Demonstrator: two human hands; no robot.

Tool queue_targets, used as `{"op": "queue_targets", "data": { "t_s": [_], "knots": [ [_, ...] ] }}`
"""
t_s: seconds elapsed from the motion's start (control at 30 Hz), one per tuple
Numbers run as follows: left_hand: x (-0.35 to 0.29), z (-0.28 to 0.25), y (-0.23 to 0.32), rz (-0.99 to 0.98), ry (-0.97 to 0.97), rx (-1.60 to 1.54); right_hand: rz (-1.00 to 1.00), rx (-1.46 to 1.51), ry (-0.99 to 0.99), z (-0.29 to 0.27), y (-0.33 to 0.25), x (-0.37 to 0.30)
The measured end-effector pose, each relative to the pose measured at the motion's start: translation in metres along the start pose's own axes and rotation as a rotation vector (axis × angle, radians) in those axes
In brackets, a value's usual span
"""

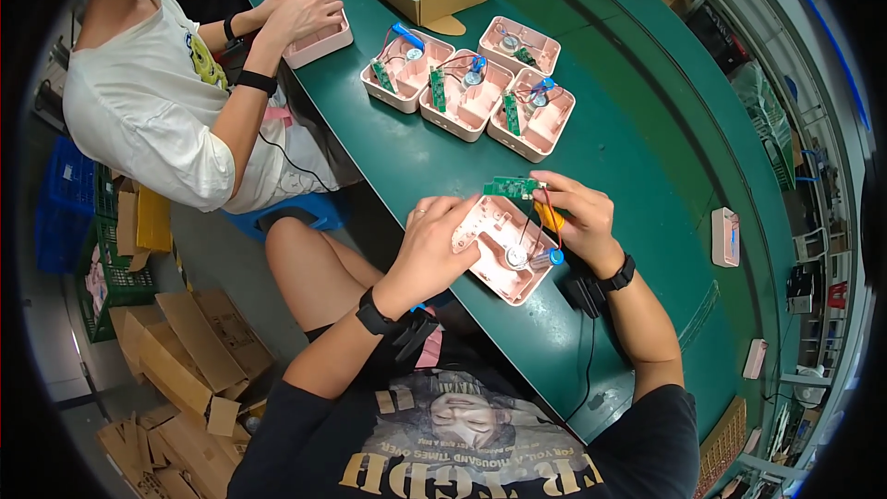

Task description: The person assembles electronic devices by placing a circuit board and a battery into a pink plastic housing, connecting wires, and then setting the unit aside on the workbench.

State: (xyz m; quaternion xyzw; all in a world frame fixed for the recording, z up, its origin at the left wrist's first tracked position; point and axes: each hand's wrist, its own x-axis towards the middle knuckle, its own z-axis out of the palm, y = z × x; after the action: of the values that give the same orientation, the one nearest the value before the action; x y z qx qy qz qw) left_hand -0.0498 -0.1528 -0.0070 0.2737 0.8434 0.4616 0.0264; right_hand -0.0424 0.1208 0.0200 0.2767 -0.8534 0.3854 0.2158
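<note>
My left hand (432, 245) grips the left side of a pink plastic housing (494, 282) at the table's near edge, its fingers reaching over the rim. Inside the housing sit a round silver part (516, 259) and a blue cylindrical battery (552, 258). Above its far rim, my right hand (584, 220) pinches the right end of a green circuit board (508, 187). Red and black wires hang from the board into the housing. Partly hidden under my right fingers is an orange object (549, 217) whose kind I cannot make out.
Several pink housings (462, 125) with boards, wires and batteries stand farther up the green table (637, 212). Beyond them is a cardboard box (430, 9) of blue batteries. A black device (582, 296) with a cable lies by my right wrist. A co-worker (148, 102) sits at left, hands on another housing.
</note>
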Motion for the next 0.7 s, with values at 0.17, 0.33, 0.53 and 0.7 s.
{"op": "queue_targets", "data": {
  "t_s": [0.17, 0.33, 0.53, 0.7],
  "knots": [
    [0.01, 0.003, 0.001, -0.141, 0.039, -0.231, 0.138, 0.289, -0.175, 0.007, -0.003, 0.005],
    [0.019, -0.003, -0.002, -0.124, -0.078, -0.202, 0.165, 0.179, -0.222, 0.003, -0.009, 0.009],
    [0.02, -0.005, 0.013, 0.114, 0.218, -0.074, -0.022, 0.083, -0.115, 0.002, 0.005, 0.0],
    [-0.014, 0.004, 0.061, 0.454, 0.22, 0.193, -0.058, 0.11, -0.09, 0.016, 0.007, -0.002]
  ]
}}
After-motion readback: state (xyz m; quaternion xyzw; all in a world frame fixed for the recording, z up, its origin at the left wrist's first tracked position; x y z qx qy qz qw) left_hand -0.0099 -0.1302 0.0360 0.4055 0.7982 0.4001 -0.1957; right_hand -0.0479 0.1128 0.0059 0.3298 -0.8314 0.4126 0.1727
